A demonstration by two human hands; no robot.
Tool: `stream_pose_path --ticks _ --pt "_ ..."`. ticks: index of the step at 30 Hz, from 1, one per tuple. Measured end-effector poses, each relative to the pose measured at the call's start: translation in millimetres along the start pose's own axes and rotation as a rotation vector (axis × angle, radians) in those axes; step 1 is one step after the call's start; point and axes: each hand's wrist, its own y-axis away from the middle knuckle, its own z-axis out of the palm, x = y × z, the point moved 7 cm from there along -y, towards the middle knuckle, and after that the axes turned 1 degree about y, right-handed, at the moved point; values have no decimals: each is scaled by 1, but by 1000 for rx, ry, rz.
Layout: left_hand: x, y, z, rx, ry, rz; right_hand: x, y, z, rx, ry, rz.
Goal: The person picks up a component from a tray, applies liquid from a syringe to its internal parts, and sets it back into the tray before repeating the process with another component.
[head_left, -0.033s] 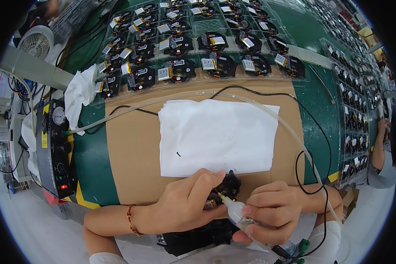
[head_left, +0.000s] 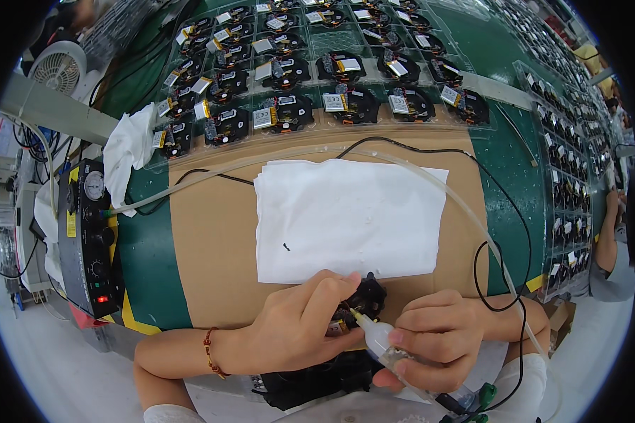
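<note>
My left hand (head_left: 300, 321) is closed on a small black electronic assembly (head_left: 369, 299), held just in front of a white cloth. Part of a silver and yellow battery (head_left: 337, 328) shows on it below my fingers. A glue dispensing syringe (head_left: 378, 337) with a white barrel and a thin yellowish needle is gripped in my right hand (head_left: 437, 342). The needle's tip reaches the assembly beside my left fingertips; whether it touches cannot be made out. My left palm and fingers hide much of the assembly.
The white cloth (head_left: 349, 218) lies on brown cardboard (head_left: 212, 261). Clear trays of black assemblies (head_left: 356, 106) stand behind, others at right. A black dispenser controller (head_left: 88, 236) sits at left; its clear hose (head_left: 466, 204) and a black cable (head_left: 518, 211) arch across toward my right side.
</note>
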Motion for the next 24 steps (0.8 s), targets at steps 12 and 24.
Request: stream_pose_path --ticks 12,24 --pt "-5 1 0 21 27 -77 -3 1 4 -36 26 -58" --pt "-10 3 1 40 49 -113 -6 4 9 -132 96 -88"
